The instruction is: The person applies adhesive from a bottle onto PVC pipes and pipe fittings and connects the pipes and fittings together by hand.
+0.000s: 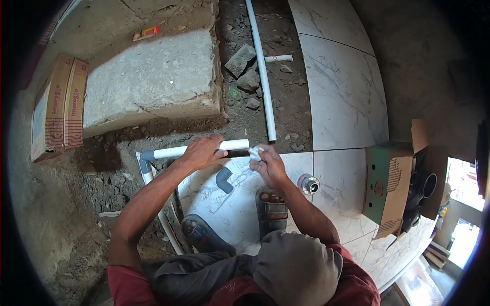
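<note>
My left hand (203, 152) is wrapped round a white plastic pipe (168, 152), which lies roughly level. A grey elbow fitting (146, 157) joins its left end to another white pipe running down toward me. Close to the free right end, the closed fingers of my right hand (270, 166) pinch a small crumpled whitish piece (254, 152); its material is unclear. On the marble-look tile below lies a loose grey elbow (223, 180). An open metal can (309, 184) stands right of my right forearm.
A long white pipe (261, 71) runs along the soil trench beside rocks (248, 80) and a short pipe stub (278, 58). A concrete slab (153, 76) rises at left, near flat cardboard boxes (61, 107). An open carton (388, 183) with dark fittings stands right.
</note>
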The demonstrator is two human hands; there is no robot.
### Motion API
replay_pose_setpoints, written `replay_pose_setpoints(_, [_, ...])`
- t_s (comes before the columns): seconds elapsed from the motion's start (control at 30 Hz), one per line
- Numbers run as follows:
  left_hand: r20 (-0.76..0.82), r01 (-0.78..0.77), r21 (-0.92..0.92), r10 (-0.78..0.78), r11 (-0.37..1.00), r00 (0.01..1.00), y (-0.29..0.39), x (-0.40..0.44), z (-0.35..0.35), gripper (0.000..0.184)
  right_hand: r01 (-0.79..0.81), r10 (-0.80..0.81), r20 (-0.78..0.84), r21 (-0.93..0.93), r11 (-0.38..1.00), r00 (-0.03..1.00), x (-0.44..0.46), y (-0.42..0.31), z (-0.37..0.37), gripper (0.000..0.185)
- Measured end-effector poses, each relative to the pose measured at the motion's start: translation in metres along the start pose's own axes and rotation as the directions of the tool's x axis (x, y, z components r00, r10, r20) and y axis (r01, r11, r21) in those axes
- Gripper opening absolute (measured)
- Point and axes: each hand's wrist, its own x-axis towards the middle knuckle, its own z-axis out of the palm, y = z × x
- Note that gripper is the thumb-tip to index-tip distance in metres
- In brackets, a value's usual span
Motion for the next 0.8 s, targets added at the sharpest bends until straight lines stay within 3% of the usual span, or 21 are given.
replay_pose_setpoints(0.03, [-0.001,0.001,-0.003,-0.001,1.000,1.000,-0.002,0.000,0.001,0.041,-0.048,0.045,-0.022,-0.133,0.990,0.999,-0.007,-0.001,-0.001,0.028])
replay_pose_setpoints(0.13, [-0.016,0.002,-0.021,-0.003,1.000,1.000,-0.008,0.000,0.007,0.043,0.040,-0.039,-0.041,0.008,0.999,0.998,-0.043,-0.015,-0.009,0.033])
replay_pose_setpoints(0.2, [-0.049,-0.022,0.000,0.022,1.000,0.999,-0.011,0.000,0.009,0.044,0.133,-0.134,-0.125,-0.018,0.991,0.983,-0.077,-0.035,-0.019,0.040])
replay_pose_setpoints(0.23, [0.002,0.019,0.011,-0.019,1.000,1.000,-0.007,0.001,0.005,0.045,0.256,-0.330,-0.231,-0.299,0.919,0.915,-0.095,-0.047,-0.028,0.043])
replay_pose_setpoints(0.27, [0.009,-0.002,-0.010,0.002,1.000,1.000,-0.007,0.003,0.006,0.045,0.305,-0.523,-0.268,-0.569,0.763,0.809,-0.112,-0.059,-0.040,0.046])
replay_pose_setpoints(0.33, [0.010,0.048,-0.019,-0.047,0.999,0.999,-0.010,0.004,0.008,0.044,0.176,-0.703,-0.154,-0.911,0.373,0.695,-0.148,-0.083,-0.070,0.052])
replay_pose_setpoints(0.4, [-0.011,0.023,-0.026,-0.023,0.999,1.000,-0.012,0.004,0.011,0.043,0.125,-0.729,-0.133,-0.950,0.288,0.671,-0.176,-0.093,-0.083,0.045])
replay_pose_setpoints(0.47, [-0.032,0.006,-0.021,-0.007,1.000,0.999,-0.010,0.004,0.010,0.043,-0.018,-0.727,-0.078,-0.996,0.090,0.682,-0.196,-0.098,-0.077,0.043])
replay_pose_setpoints(0.6, [0.019,0.064,-0.036,-0.063,0.997,0.998,-0.007,0.006,0.006,0.043,0.025,-0.723,0.116,-0.991,-0.135,0.681,-0.198,-0.087,-0.082,0.043])
replay_pose_setpoints(0.67, [0.024,0.072,-0.034,-0.071,0.997,0.997,-0.006,0.003,0.006,0.044,-0.005,-0.703,0.070,-0.995,-0.103,0.708,-0.192,-0.079,-0.085,0.044])
replay_pose_setpoints(0.8, [0.031,0.088,-0.026,-0.088,0.996,0.996,-0.004,0.002,0.004,0.044,0.094,-0.645,0.165,-0.985,-0.143,0.746,-0.168,-0.062,-0.092,0.044])
